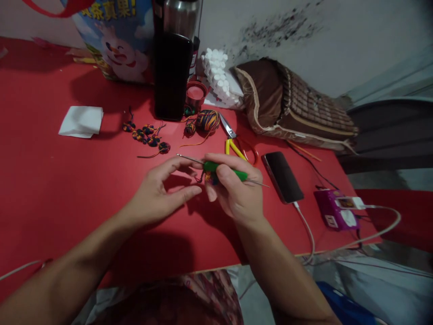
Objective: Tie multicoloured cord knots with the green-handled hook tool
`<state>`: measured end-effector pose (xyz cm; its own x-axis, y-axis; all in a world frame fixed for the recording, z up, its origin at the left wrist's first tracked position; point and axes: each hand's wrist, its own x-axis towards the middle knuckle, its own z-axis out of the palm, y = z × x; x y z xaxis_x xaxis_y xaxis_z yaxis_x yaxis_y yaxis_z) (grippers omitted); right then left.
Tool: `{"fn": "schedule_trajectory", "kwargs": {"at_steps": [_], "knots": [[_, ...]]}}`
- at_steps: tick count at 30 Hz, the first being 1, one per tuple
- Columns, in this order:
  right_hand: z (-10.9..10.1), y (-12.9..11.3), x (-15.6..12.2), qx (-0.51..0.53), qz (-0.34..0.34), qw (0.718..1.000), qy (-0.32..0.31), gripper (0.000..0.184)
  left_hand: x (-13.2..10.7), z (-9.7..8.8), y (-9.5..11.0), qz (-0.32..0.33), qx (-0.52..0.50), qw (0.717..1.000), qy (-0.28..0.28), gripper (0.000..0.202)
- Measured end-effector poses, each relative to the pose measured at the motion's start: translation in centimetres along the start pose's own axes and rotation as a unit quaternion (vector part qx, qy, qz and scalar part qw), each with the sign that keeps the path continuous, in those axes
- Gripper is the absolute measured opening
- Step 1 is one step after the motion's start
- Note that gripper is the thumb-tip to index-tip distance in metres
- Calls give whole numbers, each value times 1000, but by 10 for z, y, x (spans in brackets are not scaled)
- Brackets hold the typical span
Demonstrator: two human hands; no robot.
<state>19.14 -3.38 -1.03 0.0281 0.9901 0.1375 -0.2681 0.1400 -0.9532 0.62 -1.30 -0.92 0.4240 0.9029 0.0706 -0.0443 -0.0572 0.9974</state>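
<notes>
My right hand (pixel 241 192) is closed around the green handle of a crochet hook (pixel 225 171), its thin metal tip pointing left. Below the handle, a small multicoloured crocheted piece (pixel 210 177) shows against the same fingers, partly covered by them. My left hand (pixel 162 187) is just left of the piece, thumb and fingers apart in a curve. A dark yarn loop lies between the two hands; whether a left fingertip touches it I cannot tell. Beyond the hands are a ball of multicoloured yarn (pixel 207 120) and several small crocheted pieces (pixel 148 134).
Scissors with yellow and red handles (pixel 237 146) lie behind my right hand. To the right are a charging phone (pixel 283 177) and a purple power socket block (pixel 333 210). A black upright object (pixel 172 76), a brown cushion (pixel 291 97) and a folded white tissue (pixel 81 121) are further back.
</notes>
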Motion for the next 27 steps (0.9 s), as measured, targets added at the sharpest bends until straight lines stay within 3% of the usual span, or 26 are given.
{"fn": "schedule_trajectory", "kwargs": {"at_steps": [4,11,14,17,20,25,27], "knots": [[3,0,-1,6,25,1000,4,20,-2,6,-2,-42,-16,999,-25,25],[3,1,1,19,17,1000,18,14,-1,-5,0,-75,-27,994,-74,19],[2,1,2,26,21,999,16,14,-1,-10,2,-147,-81,981,-98,23],[1,0,3,30,20,999,25,15,-2,-12,4,-190,-96,973,-86,27],[0,0,4,16,19,999,33,17,-1,-12,6,-133,-40,987,-83,19],[-1,3,5,-2,14,999,31,15,5,-17,5,66,112,991,-29,10],[0,3,6,3,12,999,48,17,6,-20,4,70,97,993,1,8]]}}
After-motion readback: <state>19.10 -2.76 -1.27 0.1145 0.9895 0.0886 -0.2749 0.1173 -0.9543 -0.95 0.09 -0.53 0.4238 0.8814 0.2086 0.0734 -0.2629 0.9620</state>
